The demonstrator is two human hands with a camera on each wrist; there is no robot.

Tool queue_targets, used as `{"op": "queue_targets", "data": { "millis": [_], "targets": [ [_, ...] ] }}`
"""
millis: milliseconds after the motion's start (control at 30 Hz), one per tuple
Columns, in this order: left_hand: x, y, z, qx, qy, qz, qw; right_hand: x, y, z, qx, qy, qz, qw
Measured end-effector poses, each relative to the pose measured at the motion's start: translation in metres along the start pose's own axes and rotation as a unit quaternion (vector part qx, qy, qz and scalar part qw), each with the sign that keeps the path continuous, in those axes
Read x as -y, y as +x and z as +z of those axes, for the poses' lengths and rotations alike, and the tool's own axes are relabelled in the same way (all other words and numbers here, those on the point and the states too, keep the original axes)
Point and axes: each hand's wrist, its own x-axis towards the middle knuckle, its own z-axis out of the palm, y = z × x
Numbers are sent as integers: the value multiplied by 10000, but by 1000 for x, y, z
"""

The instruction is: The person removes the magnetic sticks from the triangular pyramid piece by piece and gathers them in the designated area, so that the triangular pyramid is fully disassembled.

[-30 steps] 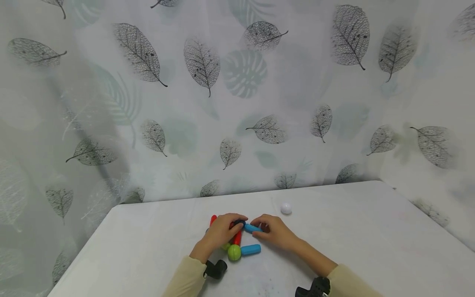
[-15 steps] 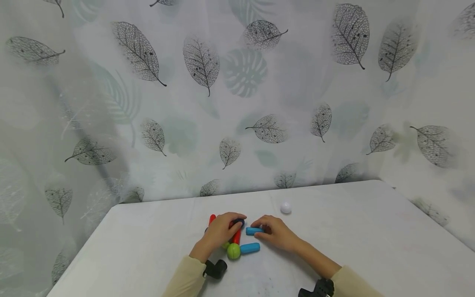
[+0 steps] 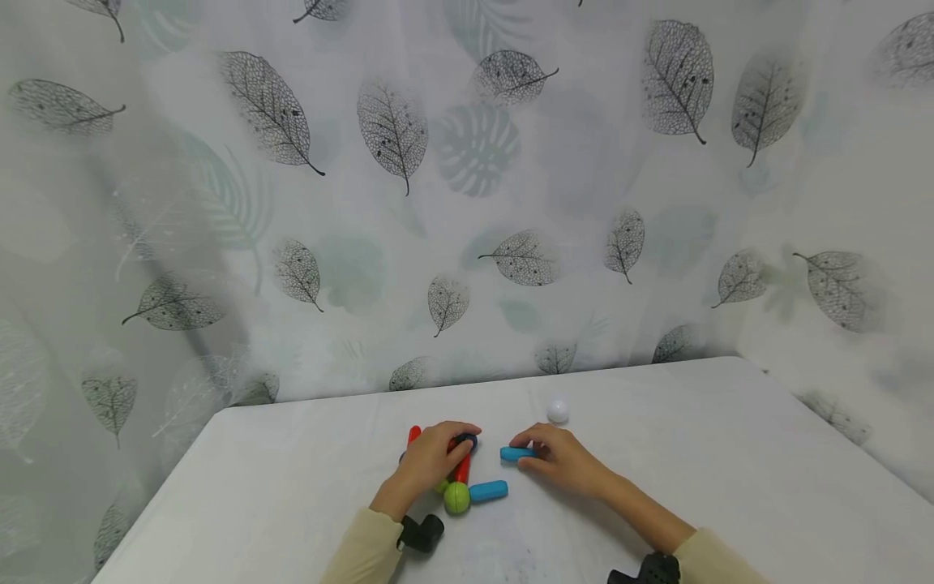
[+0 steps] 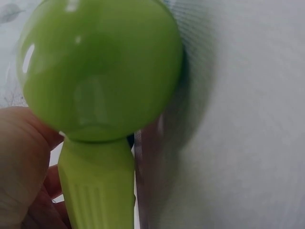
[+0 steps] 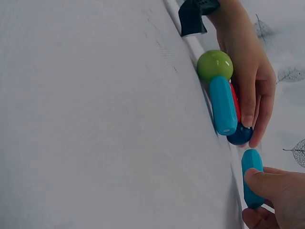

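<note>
Right hand (image 3: 560,461) pulled its blue rod (image 3: 515,454) rightward; no writing shows.

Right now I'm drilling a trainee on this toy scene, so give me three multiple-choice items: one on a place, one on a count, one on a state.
1. Where does the white ball lie?
A. in the left hand
B. alone on the table, beyond the right hand
C. on the green ball

2. How many blue sticks show?
A. one
B. two
C. four

3. What is the right hand doing?
A. pinching a blue stick
B. lying flat and empty
C. gripping the green ball

Key: 1 B, it sits apart near the wall. 2 B, one held, another blue stick touching the green ball. 3 A, the right wrist view shows the thumb on it.
</note>
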Motion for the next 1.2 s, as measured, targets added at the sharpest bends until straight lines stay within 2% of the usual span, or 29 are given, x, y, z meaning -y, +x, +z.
{"op": "queue_targets", "data": {
  "millis": [500, 700, 1067, 1200],
  "targets": [
    [-1, -3, 1, -52, 23, -38, 10000, -16, -23, -33, 16, -238, 204, 9995],
    [-1, -3, 0, -35, 11, -29, 10000, -22, -33, -45, -112, -363, 348, 9987],
    [0, -2, -1, -60, 32, 6, 10000, -39, -38, -63, -268, -592, 523, 9965],
    [1, -2, -1, -56, 52, 14, 10000, -45, -38, -68, -361, -688, 725, 9943]
  ]
}}
